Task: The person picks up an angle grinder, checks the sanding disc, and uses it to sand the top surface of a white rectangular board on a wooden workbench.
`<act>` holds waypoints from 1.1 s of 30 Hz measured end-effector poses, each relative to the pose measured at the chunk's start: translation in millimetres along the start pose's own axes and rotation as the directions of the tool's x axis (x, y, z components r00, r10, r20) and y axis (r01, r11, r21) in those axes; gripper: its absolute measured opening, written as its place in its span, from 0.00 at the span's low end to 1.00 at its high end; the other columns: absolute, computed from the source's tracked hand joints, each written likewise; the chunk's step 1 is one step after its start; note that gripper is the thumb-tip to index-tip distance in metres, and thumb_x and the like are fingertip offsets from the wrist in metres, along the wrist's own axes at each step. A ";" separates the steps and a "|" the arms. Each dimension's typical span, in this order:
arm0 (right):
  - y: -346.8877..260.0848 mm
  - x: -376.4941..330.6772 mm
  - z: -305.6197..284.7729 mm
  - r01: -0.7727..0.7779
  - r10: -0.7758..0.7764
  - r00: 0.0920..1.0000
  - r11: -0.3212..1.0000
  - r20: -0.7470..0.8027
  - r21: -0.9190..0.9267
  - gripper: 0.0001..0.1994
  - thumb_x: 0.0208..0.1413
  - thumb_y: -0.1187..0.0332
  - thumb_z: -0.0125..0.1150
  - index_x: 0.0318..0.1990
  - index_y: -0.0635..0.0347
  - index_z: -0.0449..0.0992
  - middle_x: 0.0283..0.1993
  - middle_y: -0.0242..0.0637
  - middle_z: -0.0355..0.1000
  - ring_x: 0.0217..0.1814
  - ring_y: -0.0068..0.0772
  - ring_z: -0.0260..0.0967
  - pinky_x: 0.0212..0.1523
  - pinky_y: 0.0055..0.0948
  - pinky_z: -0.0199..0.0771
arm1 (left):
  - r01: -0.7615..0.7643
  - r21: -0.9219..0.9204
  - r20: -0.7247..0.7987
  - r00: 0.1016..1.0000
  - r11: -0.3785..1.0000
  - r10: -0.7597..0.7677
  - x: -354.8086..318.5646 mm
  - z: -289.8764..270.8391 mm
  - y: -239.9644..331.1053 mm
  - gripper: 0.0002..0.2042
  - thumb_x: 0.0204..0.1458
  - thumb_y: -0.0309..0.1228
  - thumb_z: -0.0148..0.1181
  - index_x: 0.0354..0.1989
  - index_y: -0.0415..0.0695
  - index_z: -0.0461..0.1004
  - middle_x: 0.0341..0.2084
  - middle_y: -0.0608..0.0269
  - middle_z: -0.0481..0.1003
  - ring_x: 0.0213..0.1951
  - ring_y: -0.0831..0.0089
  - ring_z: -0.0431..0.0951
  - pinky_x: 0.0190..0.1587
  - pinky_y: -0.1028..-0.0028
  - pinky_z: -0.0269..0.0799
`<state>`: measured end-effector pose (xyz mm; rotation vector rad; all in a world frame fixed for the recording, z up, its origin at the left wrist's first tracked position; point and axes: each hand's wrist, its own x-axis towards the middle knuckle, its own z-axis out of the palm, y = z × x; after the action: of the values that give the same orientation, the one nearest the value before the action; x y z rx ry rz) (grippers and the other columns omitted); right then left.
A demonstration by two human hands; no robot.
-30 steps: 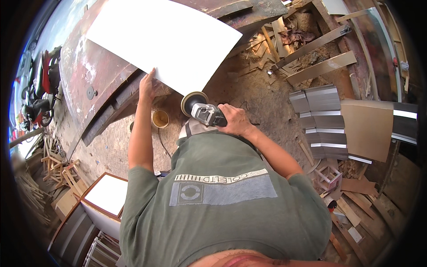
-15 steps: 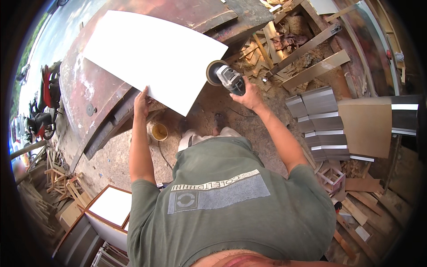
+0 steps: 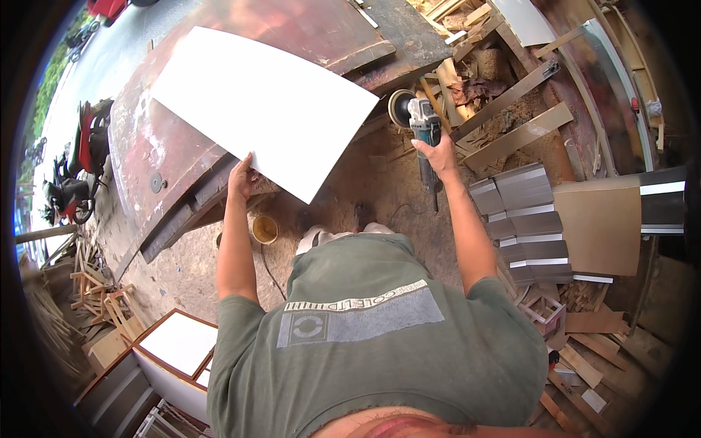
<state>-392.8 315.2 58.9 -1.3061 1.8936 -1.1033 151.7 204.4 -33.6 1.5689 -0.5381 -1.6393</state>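
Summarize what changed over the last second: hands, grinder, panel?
The right hand carried the angle grinder from near the body out past the far right edge of the white panel. The left hand kept its grip on the panel's near edge; the panel stayed on the rusty table.

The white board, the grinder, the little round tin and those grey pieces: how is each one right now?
White board: lying on the rusty metal table, one corner sticking out past its edge.
Left hand: gripping the board's near edge.
Right hand: closed around the grinder.
Grinder: held off to the right of the board, not touching it.
Round tin: open, standing on the ground.
Grey panels: stacked on the ground, overlapping.
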 end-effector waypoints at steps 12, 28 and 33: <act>0.8 -99.6 -20.4 -0.162 0.167 0.986 0.953 0.003 0.256 0.27 0.45 0.63 0.78 0.51 0.64 0.76 0.43 0.33 0.76 0.41 0.28 0.72 0.47 0.31 0.74 | -0.161 -0.483 -0.258 0.966 0.861 0.035 30.3 11.4 -9.1 0.25 0.60 0.45 0.67 0.56 0.36 0.75 0.50 0.52 0.80 0.50 0.58 0.80 0.54 0.59 0.76; -7.0 -83.6 -75.9 -0.199 0.232 0.969 0.938 -0.087 0.286 0.24 0.48 0.63 0.76 0.51 0.63 0.75 0.41 0.32 0.74 0.39 0.29 0.72 0.44 0.31 0.73 | -0.518 -0.643 -0.541 0.828 0.563 0.144 -75.7 55.5 -52.0 0.22 0.65 0.41 0.62 0.56 0.32 0.71 0.50 0.51 0.77 0.49 0.58 0.81 0.54 0.60 0.80; 12.6 -91.9 -86.4 -0.205 0.265 0.951 0.926 -0.159 0.317 0.25 0.49 0.63 0.76 0.51 0.66 0.73 0.38 0.36 0.74 0.34 0.32 0.74 0.36 0.33 0.77 | -0.304 -0.777 -0.267 0.952 0.552 0.148 -29.0 120.4 -61.6 0.22 0.64 0.39 0.63 0.58 0.35 0.70 0.48 0.53 0.78 0.46 0.59 0.80 0.52 0.58 0.79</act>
<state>-437.1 429.6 90.8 -0.8025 1.8757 -1.3676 18.0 238.1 -44.7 0.8609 0.1371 -1.2325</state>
